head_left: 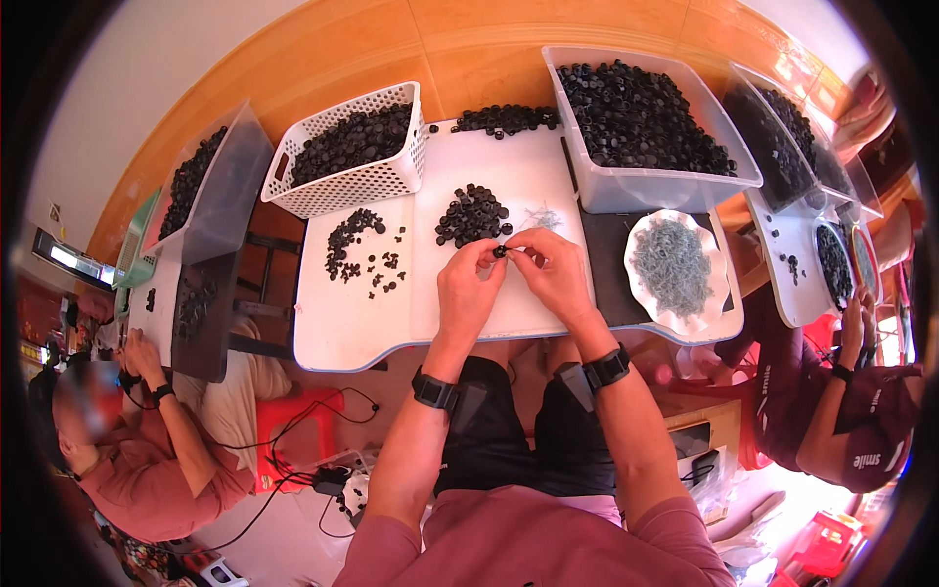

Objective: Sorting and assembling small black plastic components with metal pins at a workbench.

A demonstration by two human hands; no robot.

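Both my hands meet at the near middle of the white table point(362, 328). A small black round part point(500, 251) is pinched in the fingertips of my left hand point(469, 291). My right hand point(551, 277) is closed in a pinch right beside that part; whatever its fingertips hold is too small to make out. Just beyond my fingers lies a heap of black round parts point(471, 215). A few thin, clear pieces point(543, 217) are scattered to the right of the heap. Looser black pieces point(354, 240) spread over the table on the left.
A white perforated basket point(367, 184) and a clear bin point(665, 186), both full of black parts, stand at the back. Nearer right, a scalloped white plate point(719, 284) holds grey translucent pieces on a black board point(611, 264). People sit at tables on both sides.
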